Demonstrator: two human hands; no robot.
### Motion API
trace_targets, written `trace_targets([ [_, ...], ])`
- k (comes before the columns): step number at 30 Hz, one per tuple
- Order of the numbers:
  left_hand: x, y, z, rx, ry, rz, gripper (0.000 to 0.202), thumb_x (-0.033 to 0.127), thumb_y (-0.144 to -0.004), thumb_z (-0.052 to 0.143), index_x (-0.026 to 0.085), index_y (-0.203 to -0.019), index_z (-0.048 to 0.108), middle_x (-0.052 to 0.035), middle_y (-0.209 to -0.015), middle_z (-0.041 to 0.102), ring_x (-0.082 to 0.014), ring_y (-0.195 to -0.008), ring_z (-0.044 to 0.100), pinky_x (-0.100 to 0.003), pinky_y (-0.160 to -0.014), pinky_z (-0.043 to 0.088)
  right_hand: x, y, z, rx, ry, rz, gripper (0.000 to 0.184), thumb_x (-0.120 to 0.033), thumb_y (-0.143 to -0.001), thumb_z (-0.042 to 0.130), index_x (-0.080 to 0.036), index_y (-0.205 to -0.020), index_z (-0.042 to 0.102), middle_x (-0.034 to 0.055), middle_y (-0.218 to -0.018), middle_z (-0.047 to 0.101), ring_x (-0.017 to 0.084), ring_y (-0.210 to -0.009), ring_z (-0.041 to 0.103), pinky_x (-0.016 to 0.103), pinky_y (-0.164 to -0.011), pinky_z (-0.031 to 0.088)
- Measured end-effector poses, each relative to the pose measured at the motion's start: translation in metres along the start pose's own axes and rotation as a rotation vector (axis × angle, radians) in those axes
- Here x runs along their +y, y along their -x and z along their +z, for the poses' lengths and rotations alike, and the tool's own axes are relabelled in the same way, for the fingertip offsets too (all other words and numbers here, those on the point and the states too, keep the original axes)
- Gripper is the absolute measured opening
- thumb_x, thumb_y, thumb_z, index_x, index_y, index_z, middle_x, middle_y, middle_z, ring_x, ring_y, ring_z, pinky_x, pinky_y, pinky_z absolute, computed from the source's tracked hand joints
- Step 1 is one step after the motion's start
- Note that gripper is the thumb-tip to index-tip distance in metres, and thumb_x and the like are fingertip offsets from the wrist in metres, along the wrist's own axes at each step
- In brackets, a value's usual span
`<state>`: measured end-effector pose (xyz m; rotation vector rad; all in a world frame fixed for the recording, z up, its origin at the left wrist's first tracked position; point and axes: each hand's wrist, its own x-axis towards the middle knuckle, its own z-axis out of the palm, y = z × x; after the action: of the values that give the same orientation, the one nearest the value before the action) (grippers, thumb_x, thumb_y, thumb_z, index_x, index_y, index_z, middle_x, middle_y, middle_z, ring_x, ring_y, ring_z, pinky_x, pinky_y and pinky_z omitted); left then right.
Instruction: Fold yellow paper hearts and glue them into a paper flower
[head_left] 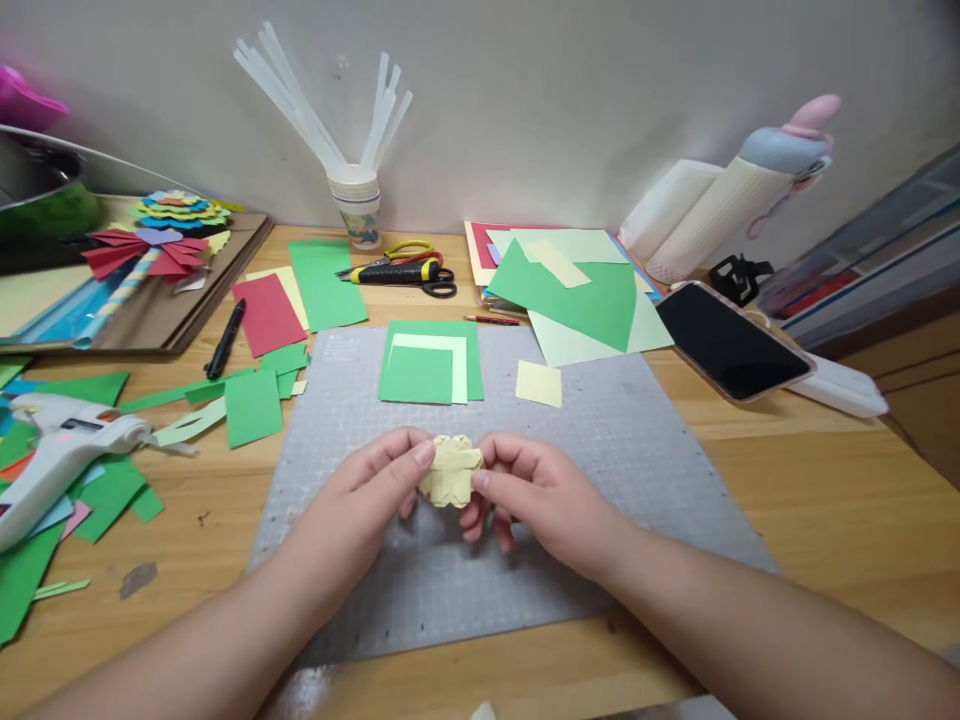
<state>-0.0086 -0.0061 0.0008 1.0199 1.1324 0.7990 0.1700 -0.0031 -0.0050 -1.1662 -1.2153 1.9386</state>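
Observation:
A small folded pale-yellow paper piece [450,472] with rounded lobes is held just above the grey cutting mat [615,450]. My left hand [367,490] pinches its left side, thumb on top. My right hand [532,490] pinches its right side, fingers curled under it. Both hands are closed on the paper. Beyond them on the mat lie stacked green and pale-yellow paper squares [429,362] and a single small yellow square [538,383].
A white glue gun [60,450] and green paper scraps lie at left. Scissors [409,272], a black marker [225,338], red paper [264,312] and a cup of glue sticks [358,212] sit behind. Green sheets [577,295], a phone [731,340] and a bottle [742,200] are at right.

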Motion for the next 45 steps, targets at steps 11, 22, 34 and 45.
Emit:
trace_targets([
  [11,0.002,-0.002,0.003,0.094,0.021,0.035,0.02,0.035,-0.077,0.071,0.018,-0.08,0.062,0.0044,-0.065,0.056,-0.0067,-0.054,0.041,-0.019,-0.052,0.034,0.0,0.001,-0.001,0.031,-0.037,0.004,0.022,-0.038,-0.081,0.06,-0.018,-0.08,0.051,-0.0004,-0.066,0.064,0.012,-0.055,0.064,0.015,-0.037,0.039],
  [22,0.0,0.007,0.003,0.163,-0.437,0.402,0.007,0.026,-0.082,0.065,0.025,-0.088,0.062,0.0013,-0.088,0.058,-0.0123,-0.076,0.053,-0.024,-0.064,0.041,-0.004,0.007,0.005,0.062,0.088,-0.051,0.016,-0.034,-0.081,0.057,-0.018,-0.077,0.054,-0.0006,-0.066,0.057,0.011,-0.058,0.058,0.018,-0.042,0.04],
  [34,-0.002,0.01,0.002,0.052,-0.775,0.699,0.015,0.01,-0.086,0.058,0.024,-0.09,0.059,0.0007,-0.09,0.06,-0.0125,-0.087,0.057,-0.023,-0.074,0.046,-0.005,0.01,0.008,0.047,0.083,-0.052,0.015,-0.033,-0.08,0.057,-0.018,-0.078,0.056,-0.0006,-0.065,0.056,0.013,-0.06,0.06,0.018,-0.042,0.04],
  [45,0.0,0.011,0.001,0.135,-0.891,0.741,0.011,0.014,-0.086,0.058,0.022,-0.091,0.063,-0.0027,-0.095,0.06,-0.0158,-0.089,0.059,-0.028,-0.078,0.048,-0.002,0.006,0.002,0.017,-0.091,-0.013,0.021,-0.036,-0.075,0.066,-0.016,-0.074,0.064,0.0007,-0.068,0.06,0.009,-0.056,0.049,0.019,-0.044,0.038],
])
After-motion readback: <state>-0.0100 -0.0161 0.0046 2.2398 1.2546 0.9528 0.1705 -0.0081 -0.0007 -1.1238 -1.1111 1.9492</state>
